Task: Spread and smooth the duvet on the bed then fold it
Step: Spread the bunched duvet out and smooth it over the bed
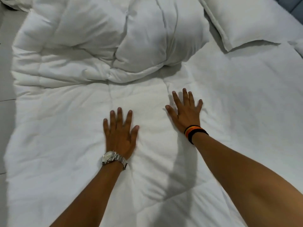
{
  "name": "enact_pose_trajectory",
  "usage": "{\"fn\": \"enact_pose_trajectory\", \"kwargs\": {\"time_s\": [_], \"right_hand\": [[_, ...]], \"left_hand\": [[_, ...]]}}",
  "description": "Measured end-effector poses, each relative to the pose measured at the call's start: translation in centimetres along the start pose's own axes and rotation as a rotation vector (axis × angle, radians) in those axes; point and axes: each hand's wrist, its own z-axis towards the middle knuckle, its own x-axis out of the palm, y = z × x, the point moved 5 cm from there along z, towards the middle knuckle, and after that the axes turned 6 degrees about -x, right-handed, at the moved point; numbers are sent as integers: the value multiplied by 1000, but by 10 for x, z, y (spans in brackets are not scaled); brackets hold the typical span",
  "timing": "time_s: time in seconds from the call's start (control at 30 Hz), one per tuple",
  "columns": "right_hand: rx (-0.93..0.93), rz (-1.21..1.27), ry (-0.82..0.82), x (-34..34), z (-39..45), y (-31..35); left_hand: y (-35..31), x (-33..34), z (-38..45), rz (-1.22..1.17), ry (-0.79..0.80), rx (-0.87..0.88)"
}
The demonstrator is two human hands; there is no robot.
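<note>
A white quilted duvet covers the bed in front of me. Its near part lies flat, while its far part is bunched into a thick rumpled heap at the upper left. My left hand, with a metal watch on the wrist, rests palm down on the flat part, fingers spread. My right hand, with dark and orange bands on the wrist, also presses flat on the duvet a little farther away, fingers apart. Neither hand grips any fabric.
A white pillow lies at the upper right on the bed. The bed's left edge meets a pale floor along the left side. A dark headboard corner shows at the top right.
</note>
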Motion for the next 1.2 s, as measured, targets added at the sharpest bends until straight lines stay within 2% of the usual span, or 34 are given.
{"fn": "enact_pose_trajectory", "kwargs": {"time_s": [0.1,0.17,0.23,0.3,0.4,0.47,0.53,0.63,0.8,0.87,0.93,1.0,1.2], "right_hand": [[41,-13,94,24,-1,-65],[180,60,136,33,-12,-106],[238,97,144,31,-9,-120],[173,84,67,19,-4,-107],[-76,88,-107,14,-15,-72],[-127,34,-30,30,-31,-76],[-49,17,27,38,-37,-94],[-31,-20,79,33,-32,-93],[-91,70,-57,11,-56,-37],[-139,73,-24,19,-83,-4],[-80,48,66,35,-113,20],[3,65,87,36,-132,38],[-35,99,-6,-2,-215,162]], "left_hand": [[-15,16,5,39,-50,1],[-22,19,6,52,-51,31],[-28,18,9,63,-40,47],[-34,17,10,60,-12,46],[-38,19,7,88,-7,22],[-38,18,7,77,7,26],[-38,12,6,86,17,60],[-23,-5,-3,77,16,39],[32,-21,-57,58,-29,-51],[55,-18,-86,68,8,-53],[74,-19,-113,70,58,-42],[86,-26,-128,66,74,-20],[143,-112,-187,37,41,-10]]}}
